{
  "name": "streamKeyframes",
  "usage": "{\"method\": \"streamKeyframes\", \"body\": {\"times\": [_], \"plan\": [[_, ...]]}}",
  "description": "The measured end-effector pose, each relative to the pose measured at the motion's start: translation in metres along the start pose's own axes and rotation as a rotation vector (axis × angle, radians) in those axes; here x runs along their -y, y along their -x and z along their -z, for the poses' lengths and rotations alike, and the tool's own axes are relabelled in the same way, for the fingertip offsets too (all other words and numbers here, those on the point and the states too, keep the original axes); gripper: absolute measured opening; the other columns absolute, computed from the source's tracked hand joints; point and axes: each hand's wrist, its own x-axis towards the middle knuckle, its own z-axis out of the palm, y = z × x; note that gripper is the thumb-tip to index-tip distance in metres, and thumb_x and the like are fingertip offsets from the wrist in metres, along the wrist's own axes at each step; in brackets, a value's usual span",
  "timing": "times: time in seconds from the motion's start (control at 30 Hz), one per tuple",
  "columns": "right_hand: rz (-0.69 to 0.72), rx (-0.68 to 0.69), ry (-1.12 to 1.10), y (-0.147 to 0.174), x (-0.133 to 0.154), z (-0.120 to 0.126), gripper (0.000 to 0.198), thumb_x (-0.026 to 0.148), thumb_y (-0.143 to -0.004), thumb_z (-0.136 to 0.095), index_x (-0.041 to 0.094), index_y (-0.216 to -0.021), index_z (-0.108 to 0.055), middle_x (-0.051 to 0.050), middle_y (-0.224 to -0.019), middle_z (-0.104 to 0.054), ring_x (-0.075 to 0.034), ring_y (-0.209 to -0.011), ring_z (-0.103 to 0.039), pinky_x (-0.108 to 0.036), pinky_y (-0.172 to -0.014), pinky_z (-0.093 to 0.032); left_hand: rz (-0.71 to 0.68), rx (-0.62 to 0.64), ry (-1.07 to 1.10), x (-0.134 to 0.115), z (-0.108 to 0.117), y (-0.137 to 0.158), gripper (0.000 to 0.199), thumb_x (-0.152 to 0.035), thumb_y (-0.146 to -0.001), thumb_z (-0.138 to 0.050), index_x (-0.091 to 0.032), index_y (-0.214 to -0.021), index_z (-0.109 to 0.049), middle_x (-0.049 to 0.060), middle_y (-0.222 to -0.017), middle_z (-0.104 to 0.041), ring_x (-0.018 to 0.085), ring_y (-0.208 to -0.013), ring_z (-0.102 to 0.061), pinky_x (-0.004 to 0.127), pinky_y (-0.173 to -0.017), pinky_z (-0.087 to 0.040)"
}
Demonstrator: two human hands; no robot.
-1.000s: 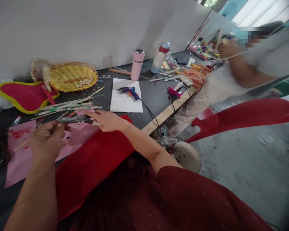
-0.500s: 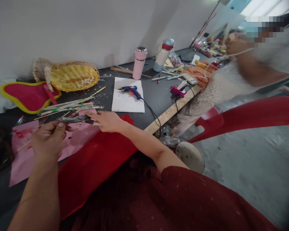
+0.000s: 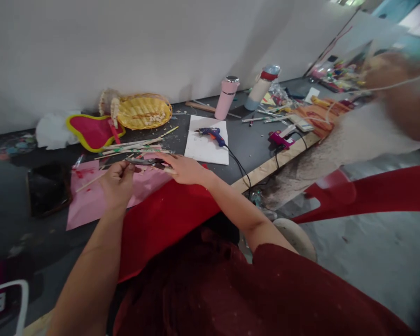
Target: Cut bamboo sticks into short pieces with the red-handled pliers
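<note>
My right hand (image 3: 184, 169) is wrapped round the handles of the pruning shears (image 3: 143, 162), whose metal blades point left. Close to the blade tips, my left hand (image 3: 118, 182) pinches a thin wooden stick (image 3: 88, 183) that sticks out on its left side. Whether the blades touch the stick is hidden by my fingers. Beneath both hands lie a pink sheet (image 3: 80, 205) and a red cloth (image 3: 168, 210). Just beyond the shears is a loose pile of sticks (image 3: 136, 148), some with green wrapping.
Behind the sticks are a yellow wicker basket (image 3: 145, 109) and a red, yellow-edged shape (image 3: 91, 132). A glue gun (image 3: 210, 134) rests on a white board (image 3: 206, 156), near a pink bottle (image 3: 227, 98) and a second bottle (image 3: 261, 88). At right, a co-worker's arm (image 3: 402, 88) is blurred.
The view has swung left, so things appear farther right and a dark tray-like object shows more. My hands keep the same hold on shears and stick.
</note>
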Motion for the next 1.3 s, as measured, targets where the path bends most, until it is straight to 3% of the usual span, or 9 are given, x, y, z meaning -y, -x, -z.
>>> {"method": "streamKeyframes", "body": {"times": [0.2, 0.33, 0.4, 0.57, 0.7, 0.83, 1.0, 1.1, 1.3], "plan": [[-0.044, 0.035, -0.05, 0.021, 0.001, 0.013, 0.071, 0.023, -0.089, -0.049, 0.021, -0.154, -0.019, -0.015, -0.146, -0.047, -0.026, -0.113, -0.059, -0.041, -0.092, -0.05, -0.093, -0.053, -0.087, 0.003, -0.006, 0.004, 0.018, -0.028, -0.085, -0.055, -0.019, -0.08, -0.069, 0.001, -0.073, -0.069, 0.013, -0.061, -0.057, 0.024, -0.058, -0.041], [-0.077, 0.082, -0.112, 0.036, -0.009, 0.016, 0.068, 0.019, -0.085, -0.051, 0.02, -0.15, -0.031, -0.01, -0.148, -0.047, -0.025, -0.124, -0.055, -0.041, -0.102, -0.046, -0.063, -0.31, -0.13, 0.012, 0.007, -0.003, 0.02, -0.031, -0.09, -0.053, -0.017, -0.086, -0.068, 0.005, -0.08, -0.071, 0.015, -0.071, -0.063, 0.026, -0.067, -0.045], [-0.191, 0.02, -0.075, 0.04, -0.021, 0.02, 0.064, 0.021, -0.086, -0.049, 0.02, -0.148, -0.035, -0.01, -0.144, -0.051, -0.026, -0.125, -0.054, -0.043, -0.103, -0.045, -0.048, -0.357, -0.117, 0.015, 0.011, -0.006, 0.02, -0.03, -0.09, -0.053, -0.016, -0.088, -0.067, 0.006, -0.082, -0.072, 0.016, -0.074, -0.064, 0.026, -0.069, -0.046], [-0.532, -0.076, 0.223, 0.044, -0.058, 0.028, 0.066, 0.039, -0.086, -0.057, 0.02, -0.146, -0.037, -0.016, -0.133, -0.056, -0.032, -0.11, -0.061, -0.043, -0.089, -0.049, -0.155, -0.116, -0.189, 0.017, 0.001, -0.002, 0.02, -0.032, -0.09, -0.053, -0.02, -0.092, -0.07, 0.004, -0.089, -0.074, 0.016, -0.077, -0.065, 0.026, -0.07, -0.045], [-0.61, -0.036, 0.376, 0.048, -0.07, 0.029, 0.061, 0.048, -0.086, -0.057, 0.02, -0.139, -0.045, -0.018, -0.13, -0.057, -0.036, -0.114, -0.055, -0.049, -0.089, -0.047, -0.254, -0.035, -0.233, 0.023, -0.007, -0.002, 0.021, -0.033, -0.09, -0.054, -0.021, -0.094, -0.071, 0.006, -0.095, -0.074, 0.019, -0.086, -0.067, 0.028, -0.076, -0.046], [-0.458, -0.188, 0.266, 0.035, -0.054, 0.028, 0.043, 0.044, -0.09, -0.051, 0.019, -0.125, -0.058, -0.015, -0.134, -0.056, -0.034, -0.124, -0.046, -0.049, -0.097, -0.041, -0.309, 0.017, -0.241, 0.027, -0.009, -0.003, 0.024, -0.035, -0.091, -0.054, -0.021, -0.095, -0.073, 0.006, -0.092, -0.075, 0.02, -0.085, -0.067, 0.031, -0.077, -0.047], [-0.149, -0.184, -0.386, -0.017, -0.009, 0.006, 0.028, 0.036, -0.095, -0.042, 0.016, -0.104, -0.06, -0.007, -0.103, -0.069, -0.016, -0.089, -0.062, -0.028, -0.081, -0.047, -0.342, 0.088, -0.289, 0.024, -0.011, 0.0, 0.023, -0.035, -0.091, -0.054, -0.023, -0.094, -0.074, 0.006, -0.093, -0.076, 0.021, -0.086, -0.067, 0.031, -0.077, -0.048], [-0.149, -0.07, -0.592, -0.038, 0.011, -0.017, 0.035, 0.045, -0.097, -0.039, 0.016, -0.089, -0.058, -0.004, -0.083, -0.068, -0.011, -0.066, -0.059, -0.024, -0.065, -0.044, -0.341, 0.101, -0.319, 0.023, -0.009, 0.001, 0.022, -0.034, -0.091, -0.054, -0.024, -0.095, -0.074, 0.005, -0.092, -0.076, 0.021, -0.083, -0.067, 0.031, -0.073, -0.047], [-0.113, -0.088, -0.791, -0.032, 0.016, -0.043, 0.046, 0.055, -0.096, -0.035, 0.017, -0.082, -0.056, 0.0, -0.071, -0.061, -0.01, -0.067, -0.055, -0.023, -0.065, -0.04, -0.385, 0.138, -0.324, 0.028, -0.012, -0.001, 0.021, -0.031, -0.089, -0.055, -0.025, -0.095, -0.074, 0.005, -0.091, -0.076, 0.022, -0.084, -0.068, 0.032, -0.076, -0.048]]}}
